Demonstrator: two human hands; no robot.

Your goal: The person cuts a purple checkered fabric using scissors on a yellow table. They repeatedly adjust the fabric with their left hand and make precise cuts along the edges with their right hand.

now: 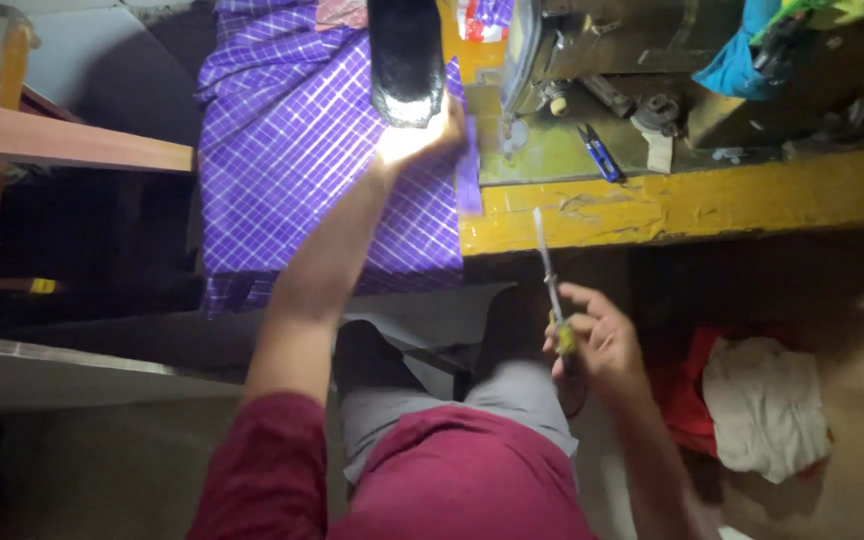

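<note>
My left hand reaches forward onto the purple checked cloth and rests beside a black lamp head, whose light washes the hand out. Whether its fingers grip the cloth I cannot tell. My right hand is lower, in front of the yellow table edge, shut on a screwdriver with a yellow-green handle, its metal shaft pointing up toward the table. A sewing machine stands on the table to the right of the cloth.
Small blue snips lie on the machine bed. A teal cloth hangs at the top right. White and red cloths lie on the floor at the right. A wooden bar runs along the left.
</note>
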